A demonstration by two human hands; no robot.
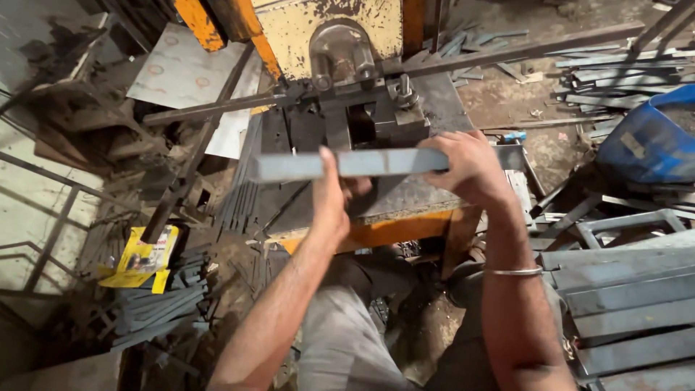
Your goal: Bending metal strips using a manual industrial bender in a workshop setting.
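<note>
Mid-frame, left hand [329,199] & right hand [467,168] both grasp flat steel strip [347,164], held level before press die [362,119]; feeding step, needs lining up w/ slot.

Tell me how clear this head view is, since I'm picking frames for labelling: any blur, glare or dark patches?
Head view: the flat metal bar and both hands, left hand and right hand, look slightly motion-softened; the press is evenly lit, no harsh glare; lower-left scrap sits in shadow; straight edges bow near the frame borders.
</note>
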